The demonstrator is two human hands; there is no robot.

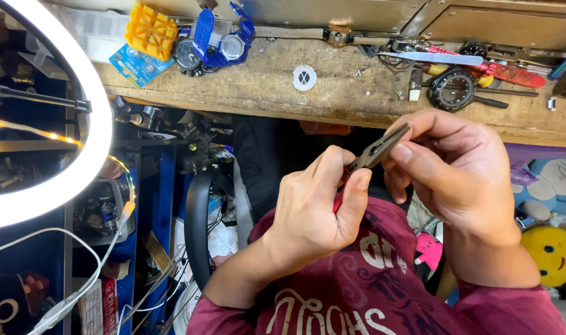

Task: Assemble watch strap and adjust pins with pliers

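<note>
A: What is held, and how?

B: A pair of red-handled pliers [370,155] is gripped by the left hand [314,208], fingers closed around the handles; the metal nose is pinched near its tip by the fingers of the right hand [456,167]. The pliers are kept in mid-air above the lap, below the edge of the wooden bench [264,80].

A: What is found around them?

B: On the bench, a black watch [453,89], a red-handled tool [512,73], a blue watch holder [224,40], a yellow plastic block [151,30] and a small white disc [305,77] are laid out, all well apart from the hands. A lit ring light [78,111] is seen at the left.

A: Is anything hidden?

B: Whatever may be caught at the nose is covered by the right fingers; it cannot be told.
</note>
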